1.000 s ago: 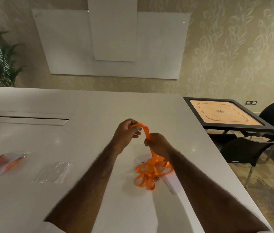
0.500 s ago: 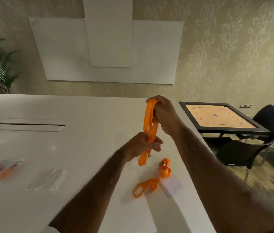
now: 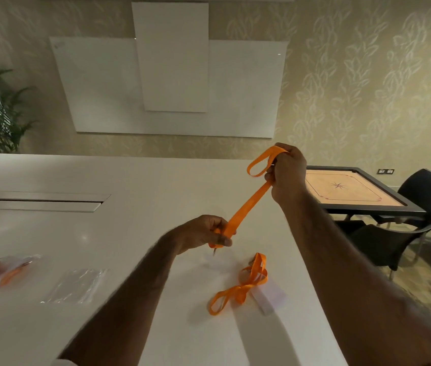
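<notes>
An orange lanyard strap (image 3: 250,203) is stretched taut in the air between my two hands. My left hand (image 3: 204,233) grips its lower end above the white table (image 3: 129,180), and a small metal clip pokes out below the fist. Up and to the right, my right hand (image 3: 287,171) grips the upper end, where a loop of strap sticks out to the left. A second orange lanyard (image 3: 241,285) lies loose on the table below, partly over a white card (image 3: 271,298).
A clear plastic bag (image 3: 74,285) and a bag with orange lanyards inside (image 3: 0,272) lie at the left. A long slot (image 3: 37,202) is set in the tabletop. A carrom board (image 3: 346,190) and black chairs (image 3: 426,194) stand beyond the table's right edge.
My right hand has pulled one strap up and to the right out of the tangled pile, drawing it taut. My left hand slid down to its lower end. The second lanyard stayed on the table.
</notes>
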`<state>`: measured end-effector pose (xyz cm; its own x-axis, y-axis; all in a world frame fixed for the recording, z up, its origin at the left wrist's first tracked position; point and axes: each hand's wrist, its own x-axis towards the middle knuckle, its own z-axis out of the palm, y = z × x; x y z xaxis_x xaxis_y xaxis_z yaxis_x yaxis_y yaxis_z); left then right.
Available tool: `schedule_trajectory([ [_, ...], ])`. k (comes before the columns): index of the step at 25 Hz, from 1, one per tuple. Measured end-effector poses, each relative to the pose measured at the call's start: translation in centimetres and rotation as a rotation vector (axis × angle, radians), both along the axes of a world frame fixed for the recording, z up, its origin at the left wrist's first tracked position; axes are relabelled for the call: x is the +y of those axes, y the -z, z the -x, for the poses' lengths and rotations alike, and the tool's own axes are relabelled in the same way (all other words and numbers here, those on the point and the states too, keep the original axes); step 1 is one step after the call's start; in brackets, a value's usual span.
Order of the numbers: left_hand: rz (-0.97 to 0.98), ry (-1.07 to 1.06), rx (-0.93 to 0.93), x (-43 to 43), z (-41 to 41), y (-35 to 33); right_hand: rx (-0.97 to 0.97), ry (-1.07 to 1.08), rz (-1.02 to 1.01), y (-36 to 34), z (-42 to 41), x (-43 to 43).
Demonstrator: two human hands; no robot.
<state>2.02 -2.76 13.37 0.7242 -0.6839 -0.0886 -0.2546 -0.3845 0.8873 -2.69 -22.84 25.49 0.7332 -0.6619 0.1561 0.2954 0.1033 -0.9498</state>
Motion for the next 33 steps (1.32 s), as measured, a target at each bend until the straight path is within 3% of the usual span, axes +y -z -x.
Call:
schedule_trajectory([
  [7,-0.021,0.024,-0.009,3.1,-0.9,-0.6,-0.164,0.250,-0.320,-1.4,0.1,-1.7],
  [16,0.051,0.119,0.204,5.8,-1.4,-0.5,-0.312,0.301,-0.401,-5.6,-0.7,-4.8],
  [18,0.037,0.072,0.145,6.1,-1.5,-0.9,-0.257,0.266,-0.303,-5.6,-1.1,-5.1],
  [20,0.085,-0.055,0.047,6.1,-1.6,-1.9,-0.086,0.213,-0.013,-4.9,-1.4,-4.1],
  [24,0.220,-0.209,-0.003,4.3,-1.0,-4.8,0.183,-0.209,0.299,-1.1,-1.8,0.6],
  [27,0.257,-0.367,-0.035,2.4,-0.1,-6.8,0.337,-0.386,0.551,1.6,-1.3,3.7],
  [30,0.325,-0.444,0.012,1.6,0.3,-8.3,0.312,-0.508,0.583,2.2,-0.7,5.8],
  [33,0.417,-0.522,0.087,1.5,0.7,-9.6,0.165,-0.251,0.558,1.8,-0.6,7.3],
])
